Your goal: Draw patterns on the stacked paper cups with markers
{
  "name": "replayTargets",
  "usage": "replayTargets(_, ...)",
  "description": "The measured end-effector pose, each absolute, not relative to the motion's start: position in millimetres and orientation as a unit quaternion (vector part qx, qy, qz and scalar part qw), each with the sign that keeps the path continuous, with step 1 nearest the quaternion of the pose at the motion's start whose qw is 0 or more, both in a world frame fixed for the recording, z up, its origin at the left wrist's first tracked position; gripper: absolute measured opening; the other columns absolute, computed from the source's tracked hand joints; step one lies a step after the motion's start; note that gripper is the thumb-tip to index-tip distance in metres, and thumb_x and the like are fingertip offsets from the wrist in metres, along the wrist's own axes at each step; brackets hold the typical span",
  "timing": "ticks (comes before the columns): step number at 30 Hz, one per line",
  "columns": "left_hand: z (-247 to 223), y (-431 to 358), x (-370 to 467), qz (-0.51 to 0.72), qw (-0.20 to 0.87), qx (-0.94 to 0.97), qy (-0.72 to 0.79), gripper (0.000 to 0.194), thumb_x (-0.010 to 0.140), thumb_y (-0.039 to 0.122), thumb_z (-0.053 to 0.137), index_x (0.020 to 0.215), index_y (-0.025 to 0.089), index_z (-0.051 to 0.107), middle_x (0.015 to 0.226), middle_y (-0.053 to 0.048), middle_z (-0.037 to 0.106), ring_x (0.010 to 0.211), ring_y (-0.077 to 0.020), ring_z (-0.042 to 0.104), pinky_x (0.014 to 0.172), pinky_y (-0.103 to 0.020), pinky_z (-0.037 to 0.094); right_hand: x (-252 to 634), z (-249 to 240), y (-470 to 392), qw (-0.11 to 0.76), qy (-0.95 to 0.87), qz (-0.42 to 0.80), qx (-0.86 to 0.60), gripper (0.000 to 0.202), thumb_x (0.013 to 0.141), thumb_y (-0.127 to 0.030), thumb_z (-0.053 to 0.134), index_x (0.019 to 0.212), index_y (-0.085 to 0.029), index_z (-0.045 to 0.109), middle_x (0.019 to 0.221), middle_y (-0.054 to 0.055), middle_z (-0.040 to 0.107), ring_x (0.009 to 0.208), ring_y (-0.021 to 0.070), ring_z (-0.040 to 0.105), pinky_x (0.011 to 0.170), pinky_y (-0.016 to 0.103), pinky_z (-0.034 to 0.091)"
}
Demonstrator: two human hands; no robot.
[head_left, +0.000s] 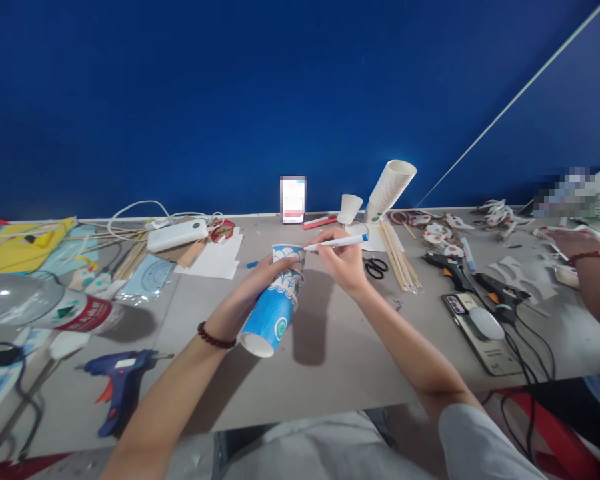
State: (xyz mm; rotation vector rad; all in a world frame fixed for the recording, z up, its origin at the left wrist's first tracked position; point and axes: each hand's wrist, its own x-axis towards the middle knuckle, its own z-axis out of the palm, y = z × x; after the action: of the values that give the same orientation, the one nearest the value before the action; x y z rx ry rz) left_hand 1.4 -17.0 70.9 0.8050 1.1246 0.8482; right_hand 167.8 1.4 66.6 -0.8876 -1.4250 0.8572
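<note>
My left hand (279, 267) is wrapped round a blue and white paper cup column (269, 315), which looks like cups joined end to end. It is tilted, with a white end toward me, wave patterns near the far end and a small green round mark low on its side. My right hand (341, 257) grips a white marker (336, 243) with a blue end; its tip is at the far part of the cup column. A small blue marker cap (252, 265) lies on the table just left of my left hand.
Behind stand a phone (293, 200), a single cup (349, 208) and a leaning cup stack (391, 189). Scissors (376, 268) and wooden sticks (399, 257) lie right; a blue glue gun (123, 380) and large bottle (45, 307) lie left. Another person's hand (563, 243) is far right.
</note>
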Motion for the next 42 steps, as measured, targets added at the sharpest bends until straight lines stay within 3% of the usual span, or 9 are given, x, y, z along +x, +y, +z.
replayTargets(7, 66.3, -16.0, 0.9, 0.379, 0.692, 0.359, 0.499, 0.032, 0.076, 0.032, 0.072, 0.101, 0.015, 0.064, 0.075, -0.005, 0.071, 0.063, -0.0174, 0.068, 0.057, -0.026, 0.052, 167.5, 69.4, -1.2, 0.582, -0.624, 0.355, -0.383, 0.011, 0.075, -0.014, 0.055, 0.071, -0.021, 0.062, 0.075, 0.001, 0.07, 0.072, 0.0166, 0.065, 0.064, 0.029, 0.049)
replayTargets(21, 66.0, -13.7, 4.2, 0.387, 0.706, 0.339, 0.487, 0.019, 0.078, 0.029, 0.07, 0.091, 0.015, 0.064, 0.069, -0.003, 0.069, 0.057, -0.0147, 0.066, 0.054, -0.023, 0.051, 166.6, 66.5, 0.4, 0.597, -0.607, 0.382, -0.361, 0.005, 0.078, -0.02, 0.059, 0.075, -0.022, 0.061, 0.077, 0.002, 0.07, 0.075, 0.0174, 0.066, 0.068, 0.032, 0.051)
replayTargets(28, 62.2, -13.0, 1.1, 0.362, 0.742, 0.307, 0.473, 0.035, 0.081, 0.033, 0.067, 0.11, 0.015, 0.064, 0.073, -0.005, 0.071, 0.061, -0.0178, 0.069, 0.058, -0.026, 0.054, 166.4, 68.2, 0.4, 0.606, -0.571, 0.425, -0.354, 0.003, 0.077, -0.02, 0.061, 0.075, -0.022, 0.061, 0.075, 0.001, 0.069, 0.075, 0.0177, 0.066, 0.07, 0.033, 0.053)
replayTargets(42, 57.7, -13.1, -1.8, 0.37, 0.738, 0.325, 0.461, 0.041, 0.079, 0.036, 0.07, 0.114, 0.015, 0.063, 0.076, -0.006, 0.072, 0.062, -0.018, 0.068, 0.059, -0.027, 0.053, 166.0, 65.4, -2.1, 0.566, -0.637, 0.344, -0.393, 0.005, 0.079, -0.02, 0.06, 0.079, -0.022, 0.064, 0.082, 0.003, 0.071, 0.08, 0.0184, 0.068, 0.07, 0.031, 0.053)
